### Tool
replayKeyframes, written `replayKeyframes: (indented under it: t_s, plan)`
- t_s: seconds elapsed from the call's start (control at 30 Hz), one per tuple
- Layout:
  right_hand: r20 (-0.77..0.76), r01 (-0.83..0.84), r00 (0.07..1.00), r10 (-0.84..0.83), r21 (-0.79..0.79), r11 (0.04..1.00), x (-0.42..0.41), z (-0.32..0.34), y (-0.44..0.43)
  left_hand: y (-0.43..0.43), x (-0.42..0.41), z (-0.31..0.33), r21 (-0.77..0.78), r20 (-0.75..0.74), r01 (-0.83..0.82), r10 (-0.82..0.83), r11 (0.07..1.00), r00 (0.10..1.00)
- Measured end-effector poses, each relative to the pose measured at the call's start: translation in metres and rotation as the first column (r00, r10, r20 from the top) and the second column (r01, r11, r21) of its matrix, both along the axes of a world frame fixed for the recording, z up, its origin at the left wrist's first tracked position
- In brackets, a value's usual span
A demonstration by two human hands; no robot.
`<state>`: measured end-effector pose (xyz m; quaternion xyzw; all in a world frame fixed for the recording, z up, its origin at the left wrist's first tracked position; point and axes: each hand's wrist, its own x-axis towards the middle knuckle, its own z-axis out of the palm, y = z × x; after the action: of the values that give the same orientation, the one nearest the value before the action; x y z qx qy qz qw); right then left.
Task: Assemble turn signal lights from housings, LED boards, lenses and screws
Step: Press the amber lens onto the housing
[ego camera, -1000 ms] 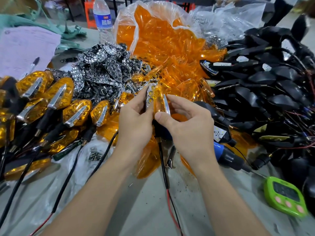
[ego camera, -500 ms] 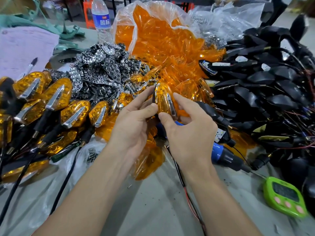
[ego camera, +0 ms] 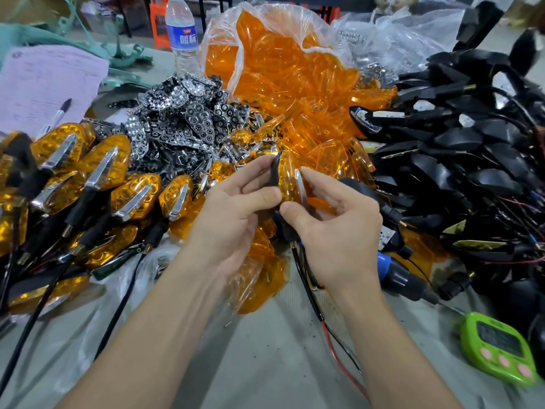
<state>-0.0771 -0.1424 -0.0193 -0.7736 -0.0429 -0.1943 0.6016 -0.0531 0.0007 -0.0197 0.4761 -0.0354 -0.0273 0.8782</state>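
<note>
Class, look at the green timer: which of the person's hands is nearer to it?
Right. The right hand, gripping the turn signal light, lies beyond and left of the green timer; the left hand holds the same light farther left.

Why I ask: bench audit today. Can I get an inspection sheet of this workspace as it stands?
Surface: grey sheet, dark specks scattered on it.
Job's things: finished lights heaped on the left; chrome reflector plates and bagged orange lenses in the centre; black housings on the right.
Clutter: water bottle, paper, pen, green timer, blue-black driver.
Hands: left hand and right hand both pinch one turn signal.
Cables: red and black leads trail from that turn signal over the sheet.
Surroundings: orange frame beyond the water bottle.
</note>
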Motion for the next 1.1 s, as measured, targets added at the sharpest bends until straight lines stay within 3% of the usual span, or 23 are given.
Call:
replayKeyframes:
  t_s: [0.1, 0.17, 0.23, 0.33, 0.43, 0.67, 0.97, 1.03, 1.1]
  plan:
    - [0.008, 0.088, 0.996, -0.088, -0.062, 0.994, -0.008, -0.002, 0.015, -0.009, -0.005, 0.001, 0.096, 0.073, -0.105, 0.098, 0.99, 0.993]
    - [0.125, 0.178, 0.979, -0.159, -0.156, 0.972, -0.013, -0.006, 0.026, -0.014, -0.007, 0.001, 0.202, 0.125, -0.193, 0.17, 0.96, 0.977]
    - [0.147, 0.191, 0.975, -0.167, -0.171, 0.967, -0.014, -0.006, 0.028, -0.014, -0.006, 0.001, 0.247, 0.145, -0.235, 0.204, 0.94, 0.968]
    - [0.038, 0.078, 0.997, -0.073, -0.141, 0.987, -0.01, -0.001, 0.022, -0.013, -0.006, 0.004, 0.226, 0.159, -0.219, 0.186, 0.949, 0.97]
    - [0.034, 0.047, 0.999, -0.042, -0.152, 0.987, -0.012, 0.002, 0.022, -0.011, -0.007, 0.006, 0.186, 0.125, -0.205, 0.184, 0.961, 0.975]
    - [0.135, 0.21, 0.973, -0.189, -0.172, 0.962, -0.02, -0.004, 0.029, -0.005, -0.01, 0.007, 0.241, 0.124, -0.093, 0.065, 0.966, 0.99]
    - [0.34, 0.354, 0.905, -0.257, -0.267, 0.896, -0.02, -0.008, 0.036, -0.013, -0.012, 0.007, 0.302, 0.157, -0.266, 0.227, 0.916, 0.961]
    - [0.31, 0.31, 0.924, -0.224, -0.263, 0.914, -0.02, -0.008, 0.033, -0.015, -0.011, 0.007, 0.26, 0.122, -0.266, 0.242, 0.928, 0.963]
    - [0.143, 0.173, 0.978, -0.151, -0.161, 0.972, -0.018, -0.003, 0.029, -0.013, -0.008, 0.007, 0.173, 0.061, -0.243, 0.236, 0.955, 0.97]
